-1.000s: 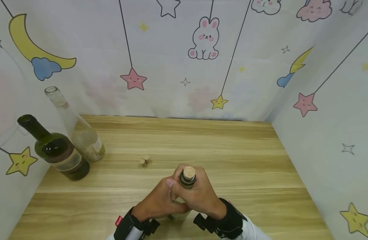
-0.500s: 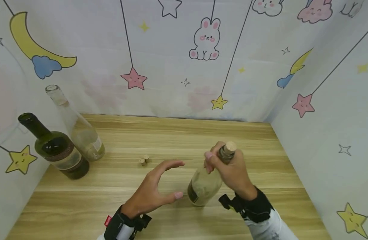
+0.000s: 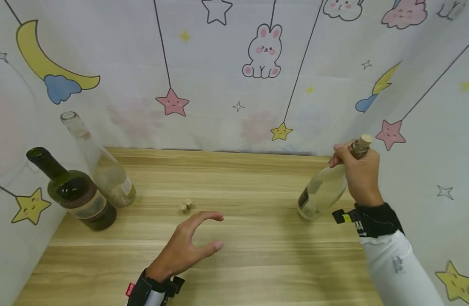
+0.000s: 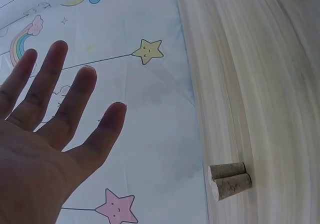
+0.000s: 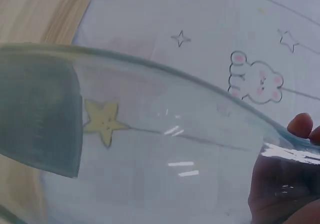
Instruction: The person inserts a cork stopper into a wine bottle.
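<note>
My right hand (image 3: 362,176) grips the neck of a clear glass bottle (image 3: 322,193) at the right side of the table. A cork (image 3: 366,138) sits in its mouth, above my fingers. The bottle leans in the head view, and whether its base touches the table I cannot tell. Its see-through body (image 5: 165,108) and a label fill much of the right wrist view. My left hand (image 3: 184,246) is held over the front middle of the table, fingers spread and thumb apart, holding nothing. Two small corks (image 3: 186,206) lie side by side just beyond it.
A dark green bottle (image 3: 73,189) and a taller clear bottle (image 3: 108,170), both uncorked, stand at the left of the wooden table (image 3: 234,182). A white cloth (image 3: 211,63) printed with stars and a rabbit hangs behind and along both sides.
Both hands were together round the corked bottle's neck. My left hand let go and drew slightly left, while my right hand carried the bottle to the right and farther back.
</note>
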Demonstrator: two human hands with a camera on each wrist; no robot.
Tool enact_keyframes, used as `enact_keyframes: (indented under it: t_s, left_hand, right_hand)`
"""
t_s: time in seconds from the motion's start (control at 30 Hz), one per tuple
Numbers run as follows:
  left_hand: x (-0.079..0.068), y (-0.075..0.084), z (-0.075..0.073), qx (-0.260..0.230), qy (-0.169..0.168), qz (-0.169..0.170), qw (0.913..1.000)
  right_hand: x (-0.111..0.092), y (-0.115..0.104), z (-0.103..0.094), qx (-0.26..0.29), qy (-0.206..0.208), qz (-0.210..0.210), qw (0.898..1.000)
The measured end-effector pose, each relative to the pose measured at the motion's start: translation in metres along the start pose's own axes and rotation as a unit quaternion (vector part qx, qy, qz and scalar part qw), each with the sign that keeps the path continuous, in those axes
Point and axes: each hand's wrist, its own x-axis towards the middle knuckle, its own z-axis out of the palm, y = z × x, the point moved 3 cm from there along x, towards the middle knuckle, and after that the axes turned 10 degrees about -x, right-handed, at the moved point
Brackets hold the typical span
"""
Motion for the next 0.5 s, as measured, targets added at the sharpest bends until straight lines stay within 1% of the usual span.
enact_keyframes:
  t_s: [0.1, 0.17, 0.23, 0.3, 0.43, 0.5]
  left_hand:
    - [0.0, -0.003, -0.003, 0.006, -0.004, -0.009, 0.9999]
    - [0.0, -0.004, -0.005, 0.008, -0.006, -0.015, 0.9998]
    - [-0.002, -0.006, -0.006, 0.013, -0.004, -0.025, 0.9996]
    - [-0.005, -0.007, -0.007, 0.016, 0.001, -0.032, 0.9993]
    - [-0.009, -0.009, -0.009, 0.025, 0.011, -0.033, 0.9991]
    - [-0.009, -0.009, -0.01, 0.029, 0.017, -0.025, 0.9991]
  right_hand:
    - [0.02, 0.012, -0.023, 0.025, 0.052, 0.017, 0.998]
    - [0.032, 0.02, -0.038, 0.041, 0.089, 0.03, 0.995]
    - [0.042, 0.029, -0.051, 0.046, 0.123, 0.042, 0.99]
    - [0.05, 0.037, -0.062, 0.047, 0.15, 0.064, 0.986]
    - [0.065, 0.051, -0.078, 0.028, 0.181, 0.11, 0.977]
    - [0.071, 0.057, -0.084, 0.013, 0.188, 0.13, 0.973]
